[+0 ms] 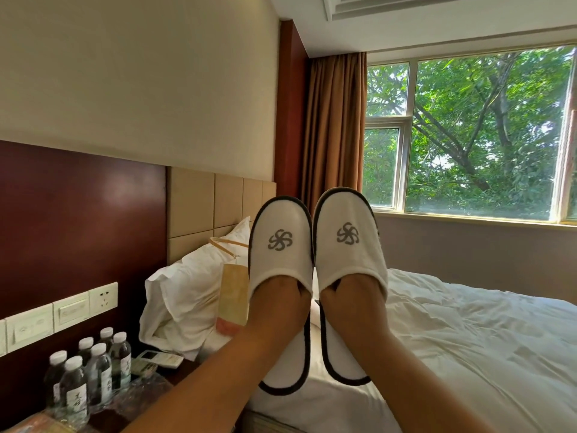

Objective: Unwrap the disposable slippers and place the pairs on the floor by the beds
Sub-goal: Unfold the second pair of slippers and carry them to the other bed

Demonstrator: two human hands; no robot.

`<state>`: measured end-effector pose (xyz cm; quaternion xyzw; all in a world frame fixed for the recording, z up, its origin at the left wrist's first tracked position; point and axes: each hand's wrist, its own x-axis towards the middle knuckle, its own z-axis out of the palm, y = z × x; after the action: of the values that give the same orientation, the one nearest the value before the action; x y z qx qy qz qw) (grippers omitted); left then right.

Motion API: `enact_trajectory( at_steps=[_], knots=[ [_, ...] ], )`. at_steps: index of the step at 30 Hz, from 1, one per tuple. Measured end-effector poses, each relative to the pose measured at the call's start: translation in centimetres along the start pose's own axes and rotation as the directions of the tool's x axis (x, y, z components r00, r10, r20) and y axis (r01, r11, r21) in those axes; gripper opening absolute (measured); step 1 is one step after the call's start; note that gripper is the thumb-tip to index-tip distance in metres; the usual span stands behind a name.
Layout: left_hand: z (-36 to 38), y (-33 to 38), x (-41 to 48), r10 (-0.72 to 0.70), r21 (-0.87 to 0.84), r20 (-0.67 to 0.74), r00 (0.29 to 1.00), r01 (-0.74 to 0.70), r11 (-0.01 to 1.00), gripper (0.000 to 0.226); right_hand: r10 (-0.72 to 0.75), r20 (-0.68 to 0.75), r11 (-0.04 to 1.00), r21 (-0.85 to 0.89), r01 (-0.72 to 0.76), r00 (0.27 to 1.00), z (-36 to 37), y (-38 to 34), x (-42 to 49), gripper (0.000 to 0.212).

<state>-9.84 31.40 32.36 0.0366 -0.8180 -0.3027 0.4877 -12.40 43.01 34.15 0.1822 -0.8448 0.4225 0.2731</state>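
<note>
Two slippers, seemingly over both grips.

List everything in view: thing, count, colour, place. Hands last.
slippers: two, white with dark trim, held up side by side, centre
paper wrapper: one, tan, hanging left of the slippers
bed: one, white linen, right
pillow: one, white, at the bed's head
water bottles: six, clear with white caps, lower left
remote: one, white, right of the bottles
window: one, white frame, far wall
curtain: one, brown, left of the window
left hand: one, bare, inside left slipper, fingers hidden
right hand: one, bare, inside right slipper, fingers hidden
</note>
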Motion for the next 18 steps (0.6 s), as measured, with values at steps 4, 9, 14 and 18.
enact_trajectory(
  at_steps=[4, 9, 14, 18],
  knots=[
    [0.1, -0.3, -0.4, -0.018, 0.006, -0.044, 0.999, 0.018, 1.000, 0.041, 0.038, -0.022, 0.999, -0.012, -0.038, 0.999, 0.1, 0.4, -0.3, 0.033],
    [-0.6, 0.2, -0.2, 0.156, 0.062, 0.032, 0.987, -0.158, 0.986, 0.020, 0.076, 0.085, 0.990, -0.129, -0.065, 0.993, 0.2, 0.2, -1.7, 0.031],
    [-0.7, 0.5, -0.4, 0.146, 0.070, 0.057, 0.988, -0.150, 0.986, 0.026, -0.073, 0.085, 0.996, 0.052, 0.069, 0.994, 0.2, 0.2, -1.9, 0.015],
    [-0.9, 0.3, -0.2, 0.138, 0.080, 0.066, 0.988, -0.143, 0.986, 0.016, -0.126, 0.165, 0.984, 0.149, 0.102, 0.978, -0.2, 0.2, -2.8, 0.005]
  ],
)
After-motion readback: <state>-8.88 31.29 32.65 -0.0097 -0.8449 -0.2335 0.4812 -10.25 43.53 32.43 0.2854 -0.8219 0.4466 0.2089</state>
